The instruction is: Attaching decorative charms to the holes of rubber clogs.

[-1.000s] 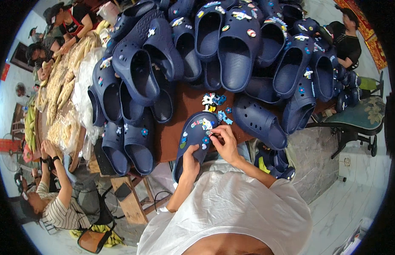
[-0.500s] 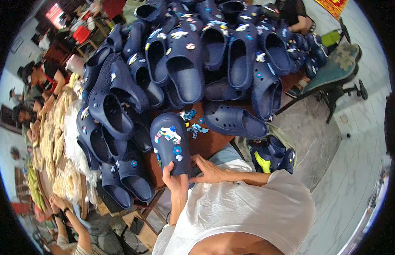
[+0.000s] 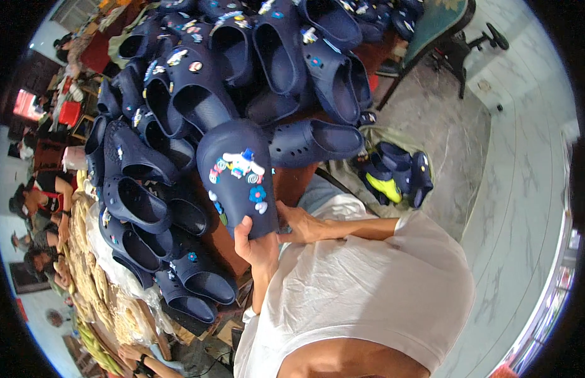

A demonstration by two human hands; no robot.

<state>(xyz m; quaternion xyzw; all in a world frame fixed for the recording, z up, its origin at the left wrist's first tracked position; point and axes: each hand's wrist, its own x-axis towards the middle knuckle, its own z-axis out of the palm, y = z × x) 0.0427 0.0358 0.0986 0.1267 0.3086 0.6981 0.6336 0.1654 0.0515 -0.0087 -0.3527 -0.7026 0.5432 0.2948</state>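
A brown counter (image 3: 292,183) lies beyond the hands, heaped with dark blue foam clogs (image 3: 198,94), beside a pale marble floor (image 3: 494,189). The left hand (image 3: 258,246) grips the near end of a dark blue foam clog with colourful charms (image 3: 239,176), thumb on its top face, holding it raised above the counter. The right hand (image 3: 300,223) clasps the same clog's right edge, fingers hidden behind it. A teal chair (image 3: 431,25) stands well beyond the right hand.

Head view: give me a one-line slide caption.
Both hands, left hand and right hand, hold a charm-studded navy clog before a pile of navy clogs.
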